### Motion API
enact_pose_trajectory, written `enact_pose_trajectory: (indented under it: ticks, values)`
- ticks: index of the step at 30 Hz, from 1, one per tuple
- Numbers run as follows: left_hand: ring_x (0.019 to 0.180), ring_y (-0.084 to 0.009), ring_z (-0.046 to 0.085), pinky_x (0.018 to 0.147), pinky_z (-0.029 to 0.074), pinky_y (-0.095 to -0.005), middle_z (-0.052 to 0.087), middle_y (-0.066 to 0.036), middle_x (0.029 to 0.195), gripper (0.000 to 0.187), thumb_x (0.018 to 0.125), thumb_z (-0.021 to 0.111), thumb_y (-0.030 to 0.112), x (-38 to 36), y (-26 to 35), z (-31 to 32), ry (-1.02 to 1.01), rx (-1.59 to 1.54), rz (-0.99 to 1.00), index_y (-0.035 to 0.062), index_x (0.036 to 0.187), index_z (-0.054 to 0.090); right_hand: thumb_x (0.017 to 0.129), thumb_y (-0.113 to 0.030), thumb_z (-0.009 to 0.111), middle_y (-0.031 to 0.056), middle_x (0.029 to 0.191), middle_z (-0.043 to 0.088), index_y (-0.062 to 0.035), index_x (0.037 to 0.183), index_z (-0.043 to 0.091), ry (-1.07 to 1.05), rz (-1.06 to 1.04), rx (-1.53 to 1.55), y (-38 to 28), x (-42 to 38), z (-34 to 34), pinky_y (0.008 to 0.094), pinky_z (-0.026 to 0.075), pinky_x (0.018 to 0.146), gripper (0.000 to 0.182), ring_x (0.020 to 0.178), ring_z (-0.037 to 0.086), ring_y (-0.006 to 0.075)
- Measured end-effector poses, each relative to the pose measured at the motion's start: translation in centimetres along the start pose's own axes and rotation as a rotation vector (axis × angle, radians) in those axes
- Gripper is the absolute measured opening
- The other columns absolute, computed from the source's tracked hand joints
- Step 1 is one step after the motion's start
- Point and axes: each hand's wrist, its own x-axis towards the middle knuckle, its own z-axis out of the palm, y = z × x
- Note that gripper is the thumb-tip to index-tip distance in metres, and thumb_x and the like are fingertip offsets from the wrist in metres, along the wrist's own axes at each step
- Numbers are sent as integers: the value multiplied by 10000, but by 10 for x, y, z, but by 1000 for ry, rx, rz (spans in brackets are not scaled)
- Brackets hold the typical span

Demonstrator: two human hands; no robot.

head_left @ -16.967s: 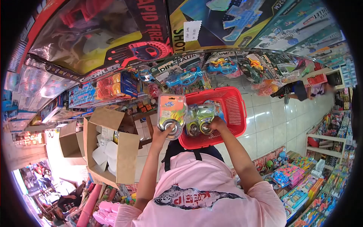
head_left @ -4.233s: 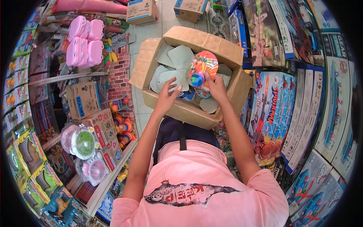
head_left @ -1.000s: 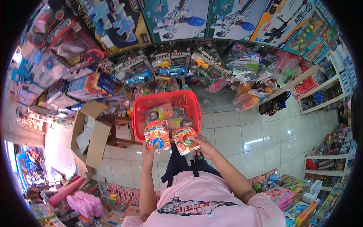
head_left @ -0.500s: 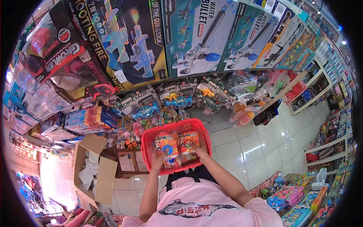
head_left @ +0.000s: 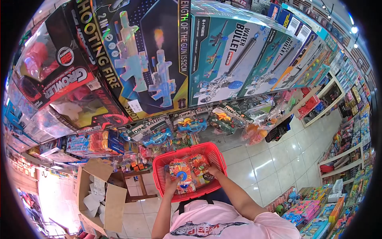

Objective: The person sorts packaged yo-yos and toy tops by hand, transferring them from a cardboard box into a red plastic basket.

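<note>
A red plastic basket (head_left: 161,162) stands in front of me with several carded toy packs in it. My left hand (head_left: 172,185) grips an orange carded toy pack with a blue disc (head_left: 181,174) inside the basket. My right hand (head_left: 213,171) is down in the basket too, its fingers on a second orange carded pack (head_left: 199,162) lying beside the first. Both forearms reach forward over the near rim.
Shelves ahead carry large water-gun boxes (head_left: 227,51) and hanging dinosaur toy packs (head_left: 155,133). An open cardboard box (head_left: 101,191) sits on the tiled floor at left by a wooden stool (head_left: 137,185). Toy racks (head_left: 338,167) line the right side.
Both hands carried the two orange packs from in front of the basket down into it. My view tilted up, so the basket now sits lower in the frame.
</note>
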Motion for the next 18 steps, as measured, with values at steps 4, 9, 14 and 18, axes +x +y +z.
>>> enact_pose_trajectory:
  ticks: [4,9,14,18]
  values:
    - [1342,-258,398,1117,299,-332,418,-158,1456,798,817,773,223,-4,12,1,-81,52,-69,-17,1451,352,931,-506,598,154,866,683,41,1141,551,104,-133,-185,11,10,10,335,516,524,589,535,639,204]
    - [1366,-281,389,1132,284,-347,417,-190,1468,882,805,772,357,-2,43,12,-151,296,-144,-40,1460,335,929,-474,577,211,886,679,43,1130,531,186,-202,-286,47,33,15,415,548,596,557,660,701,302]
    - [1369,-304,404,1125,300,-359,434,-228,1460,956,803,756,436,16,32,22,-209,361,-198,-50,1478,286,946,-479,528,257,964,671,38,1153,534,447,-407,-512,33,0,27,491,510,818,557,959,665,386]
    - [1349,-304,420,1107,325,-373,443,-223,1446,885,831,731,432,47,-36,37,-235,223,-234,-48,1449,317,989,-425,472,254,987,664,23,1164,540,279,-450,-332,4,-24,21,481,494,832,485,987,653,391]
